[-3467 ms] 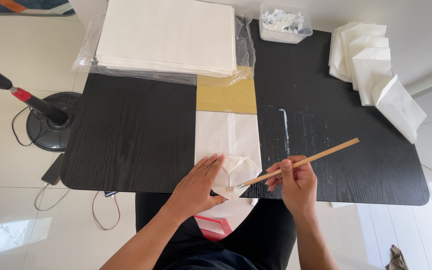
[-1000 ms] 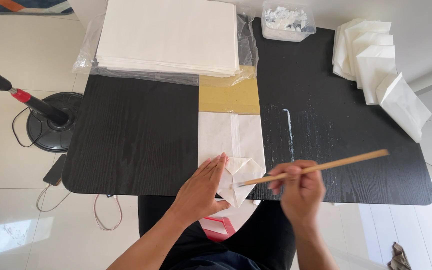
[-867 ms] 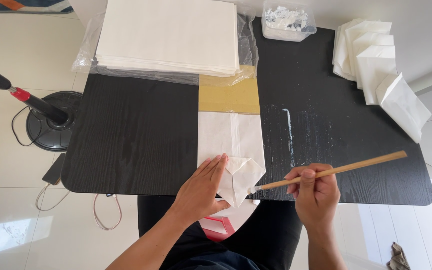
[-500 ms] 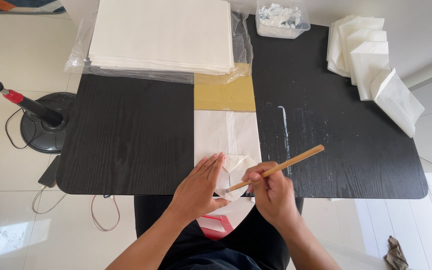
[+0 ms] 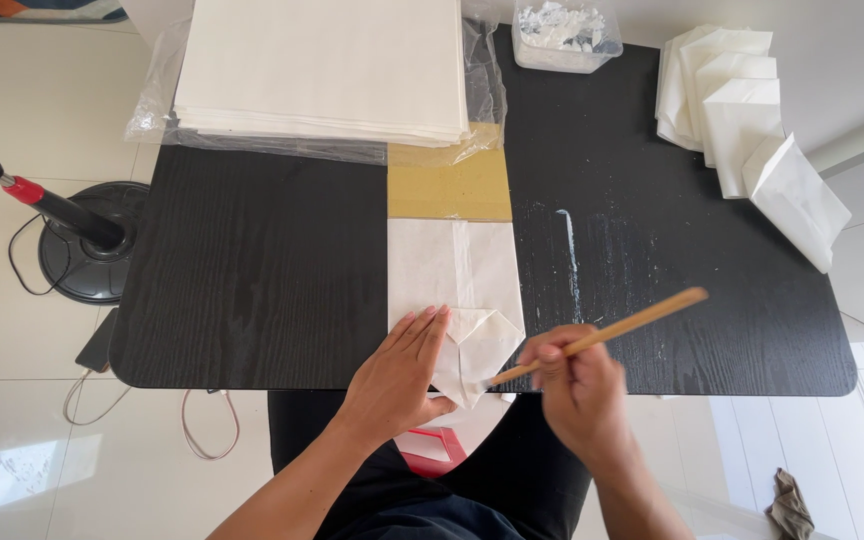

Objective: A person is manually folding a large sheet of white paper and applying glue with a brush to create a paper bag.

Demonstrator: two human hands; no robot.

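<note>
White folded paper bag (image 5: 457, 300) lies flat at the black wooden table's (image 5: 252, 270) near edge. Left hand (image 5: 399, 372) presses it palm-down, fingers straight and together. Right hand (image 5: 577, 388), curled in a fist, pinches a thin wooden brush (image 5: 602, 335) whose tip touches the bag's folded flap.

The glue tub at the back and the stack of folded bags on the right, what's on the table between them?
Nothing. In the head view, only bare black table lies between the tub and the folded bags.
</note>
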